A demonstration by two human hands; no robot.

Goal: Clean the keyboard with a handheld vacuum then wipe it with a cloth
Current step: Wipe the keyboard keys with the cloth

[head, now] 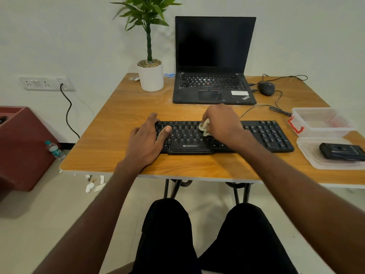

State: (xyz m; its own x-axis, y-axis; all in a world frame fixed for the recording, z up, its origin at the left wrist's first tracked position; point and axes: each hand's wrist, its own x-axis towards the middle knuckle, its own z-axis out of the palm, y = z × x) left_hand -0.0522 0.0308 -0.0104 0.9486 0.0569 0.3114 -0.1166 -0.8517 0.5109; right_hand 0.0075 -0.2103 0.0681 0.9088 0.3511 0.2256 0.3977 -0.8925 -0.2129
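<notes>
On the glossy wood-grain table (122,107), the left hand (145,140) lies flat, fingers relaxed, steadying the matte black keyboard's (262,133) left end while the right hand (222,123) pinches a crumpled pale cloth (204,127) against its middle keys.

wall (59,36): plain white | floor (49,214): pale tiles | table (128,107): wood top | cabinet (21,147): maroon

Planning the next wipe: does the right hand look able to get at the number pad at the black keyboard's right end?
Probably yes. The right hand, gripping the pale crumpled cloth, sits mid-keyboard; the number pad of the black keyboard lies uncovered beside it, with nothing between.
</notes>
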